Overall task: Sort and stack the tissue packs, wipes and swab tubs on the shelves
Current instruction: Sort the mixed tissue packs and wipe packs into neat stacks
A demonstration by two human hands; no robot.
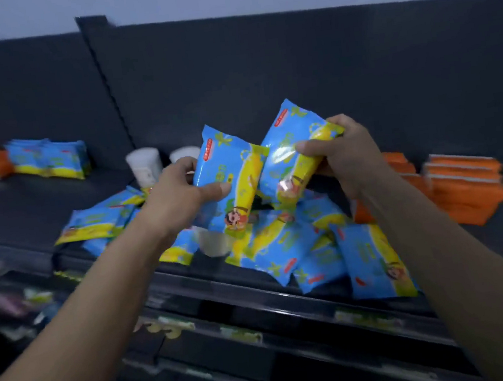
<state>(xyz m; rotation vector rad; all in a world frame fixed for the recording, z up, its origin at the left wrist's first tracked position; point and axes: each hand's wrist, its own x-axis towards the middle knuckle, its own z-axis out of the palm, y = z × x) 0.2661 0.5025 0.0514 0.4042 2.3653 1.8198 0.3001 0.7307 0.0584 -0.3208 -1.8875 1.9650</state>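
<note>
Though red-labelled, the packs cannot be read.
Left pack [231, 189] is pinched by left hand [181, 192], right pack [292, 151] by right hand [345, 154].

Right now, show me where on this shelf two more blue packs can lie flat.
Bare shelf lies left, bordered by the standing blue row behind, the white tubs and the loose blue pile to its right. The middle is crowded; orange packs fill the right.
</note>
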